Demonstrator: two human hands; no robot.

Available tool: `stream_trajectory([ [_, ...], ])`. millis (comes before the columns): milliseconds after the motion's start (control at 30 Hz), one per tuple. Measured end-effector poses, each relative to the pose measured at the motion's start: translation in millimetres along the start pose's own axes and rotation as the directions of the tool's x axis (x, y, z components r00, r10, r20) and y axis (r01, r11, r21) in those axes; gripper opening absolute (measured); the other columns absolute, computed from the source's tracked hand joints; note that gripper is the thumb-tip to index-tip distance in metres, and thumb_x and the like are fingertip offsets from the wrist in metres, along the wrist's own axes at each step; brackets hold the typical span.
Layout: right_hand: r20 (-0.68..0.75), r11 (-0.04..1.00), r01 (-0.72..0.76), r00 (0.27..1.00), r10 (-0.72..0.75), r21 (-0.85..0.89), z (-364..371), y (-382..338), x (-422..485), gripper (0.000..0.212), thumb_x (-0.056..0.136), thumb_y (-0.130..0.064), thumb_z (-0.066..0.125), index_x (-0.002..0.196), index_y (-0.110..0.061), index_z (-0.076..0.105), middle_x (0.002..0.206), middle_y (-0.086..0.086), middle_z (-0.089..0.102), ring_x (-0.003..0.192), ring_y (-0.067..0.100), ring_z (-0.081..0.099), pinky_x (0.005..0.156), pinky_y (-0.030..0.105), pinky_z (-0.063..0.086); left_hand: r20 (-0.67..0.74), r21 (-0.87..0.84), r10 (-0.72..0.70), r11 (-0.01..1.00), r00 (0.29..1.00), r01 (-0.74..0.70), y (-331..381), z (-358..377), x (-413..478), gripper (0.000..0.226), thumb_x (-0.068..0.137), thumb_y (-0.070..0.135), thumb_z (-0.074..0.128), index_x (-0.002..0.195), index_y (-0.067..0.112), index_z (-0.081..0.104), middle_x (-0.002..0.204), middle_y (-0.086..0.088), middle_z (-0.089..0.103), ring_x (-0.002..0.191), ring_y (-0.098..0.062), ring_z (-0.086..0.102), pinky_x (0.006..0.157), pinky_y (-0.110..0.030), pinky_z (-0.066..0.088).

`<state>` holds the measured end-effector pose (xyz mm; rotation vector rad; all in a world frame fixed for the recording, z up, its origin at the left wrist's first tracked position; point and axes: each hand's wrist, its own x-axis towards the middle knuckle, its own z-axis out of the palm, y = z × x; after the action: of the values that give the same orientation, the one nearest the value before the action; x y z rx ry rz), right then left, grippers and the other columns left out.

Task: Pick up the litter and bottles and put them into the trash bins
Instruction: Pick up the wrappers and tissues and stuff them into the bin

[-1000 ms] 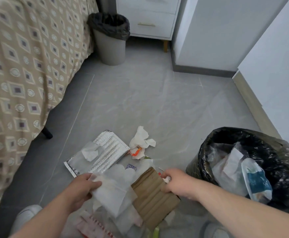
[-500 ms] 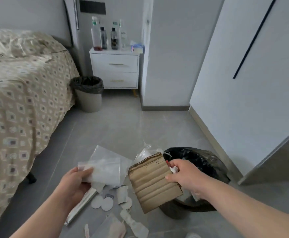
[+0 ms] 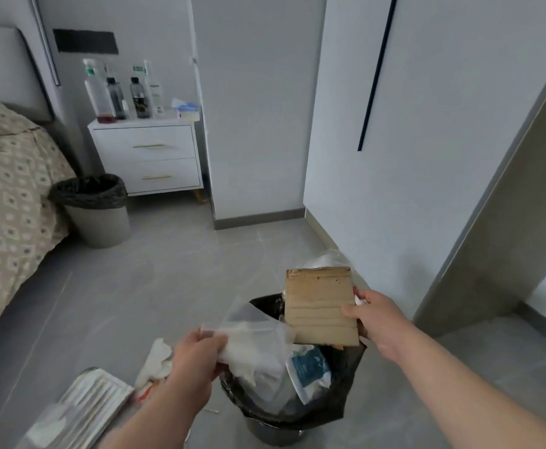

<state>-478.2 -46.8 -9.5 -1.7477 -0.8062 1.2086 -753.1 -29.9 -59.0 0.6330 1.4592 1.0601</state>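
Above the black-lined trash bin, the right hand pinches a flat brown cardboard piece upright by its edge. Beside it, the left hand clutches crumpled translucent white plastic wrapping at the bin's rim. Silver foil packaging lies on the grey floor nearby.

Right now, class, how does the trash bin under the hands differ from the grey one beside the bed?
The near dark bin with a loose black bag is heaped with wrappers; the far round grey bin shows no litter above its rim. The near bin's bag hangs crumpled down its sides; the far bin's liner hugs the top. Both have black liners.
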Motion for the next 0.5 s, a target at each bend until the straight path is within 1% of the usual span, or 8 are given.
stream_trajectory([
  [67,-0.014,0.992,-0.024,1.0,0.026,0.12,-5.3,0.6,14.5,0.041,0.086,0.003,0.062,0.124,-0.009,0.055,0.106,0.01,0.067,0.096,0.027,0.066,0.088,0.045,0.055,0.011,0.177,0.061,0.982,0.998,-0.062,-8.9,23.9,3.7,0.006,0.08,-0.003,0.059,0.083,0.001,0.056,0.075,-0.017,0.056,0.064,-0.027,0.054,0.056,-0.033,0.046],
  [133,-0.026,0.976,-0.024,0.999,0.03,0.216,-10.6,-2.0,23.3,0.037,0.087,0.006,0.059,0.121,-0.009,0.055,0.103,0.011,0.067,0.09,0.024,0.066,0.076,0.039,0.057,0.032,0.29,0.069,0.954,0.997,-0.075,-18.1,40.8,12.3,0.011,0.075,-0.003,0.058,0.071,0.005,0.052,0.067,-0.012,0.052,0.06,-0.026,0.051,0.051,-0.032,0.045],
  [200,-0.039,0.964,-0.011,0.999,0.023,0.265,-14.5,-3.0,29.9,0.035,0.088,0.007,0.057,0.119,-0.009,0.056,0.102,0.011,0.068,0.086,0.022,0.067,0.07,0.034,0.056,0.052,0.413,0.062,0.907,0.997,-0.077,-26.2,52.7,21.0,0.018,0.07,-0.003,0.056,0.063,0.009,0.045,0.062,-0.008,0.047,0.056,-0.025,0.049,0.047,-0.032,0.044],
  [300,-0.05,0.956,-0.002,0.999,0.017,0.293,-15.7,-2.0,34.8,0.035,0.089,0.007,0.057,0.119,-0.009,0.057,0.1,0.009,0.068,0.083,0.02,0.067,0.069,0.033,0.056,0.053,0.609,0.08,0.787,0.995,-0.096,-42.3,59.7,35.1,0.011,0.065,0.005,0.058,0.066,0.012,0.049,0.065,-0.007,0.055,0.06,-0.025,0.056,0.056,-0.038,0.051],
  [367,-0.043,0.952,-0.012,0.999,0.026,0.307,-15.5,0.1,36.4,0.038,0.089,0.006,0.057,0.123,-0.008,0.056,0.102,0.009,0.068,0.085,0.02,0.067,0.067,0.032,0.055,0.087,0.726,0.083,0.678,0.993,-0.12,-45.8,60.9,36.2,0.01,0.07,0.011,0.062,0.077,0.013,0.055,0.077,-0.007,0.061,0.069,-0.021,0.057,0.061,-0.033,0.047],
  [400,-0.041,0.95,-0.018,0.999,0.032,0.313,-15.0,1.3,36.7,0.04,0.088,0.007,0.057,0.126,-0.007,0.055,0.104,0.009,0.068,0.085,0.02,0.067,0.067,0.032,0.055,0.111,0.758,0.074,0.638,0.991,-0.133,-45.8,61.4,36.2,0.016,0.073,0.015,0.064,0.088,0.012,0.058,0.087,-0.007,0.064,0.076,-0.021,0.058,0.064,-0.031,0.045],
  [433,-0.042,0.949,-0.024,0.998,0.039,0.316,-14.5,2.5,36.7,0.042,0.088,0.007,0.056,0.128,-0.007,0.054,0.105,0.009,0.068,0.086,0.02,0.066,0.066,0.031,0.055,0.129,0.774,0.063,0.617,0.99,-0.14,-45.8,61.9,35.9,0.029,0.075,0.02,0.067,0.102,0.011,0.059,0.1,-0.008,0.065,0.087,-0.022,0.06,0.07,-0.03,0.044],
  [500,-0.043,0.946,-0.041,0.997,0.057,0.321,-13.1,3.3,34.8,0.045,0.089,0.007,0.056,0.131,-0.007,0.052,0.107,0.01,0.067,0.086,0.02,0.066,0.066,0.031,0.055,0.16,0.779,0.077,0.602,0.984,-0.174,-42.4,59.0,33.3,0.057,0.078,0.031,0.069,0.127,0.009,0.05,0.123,-0.009,0.059,0.112,-0.026,0.056,0.081,-0.029,0.04],
])
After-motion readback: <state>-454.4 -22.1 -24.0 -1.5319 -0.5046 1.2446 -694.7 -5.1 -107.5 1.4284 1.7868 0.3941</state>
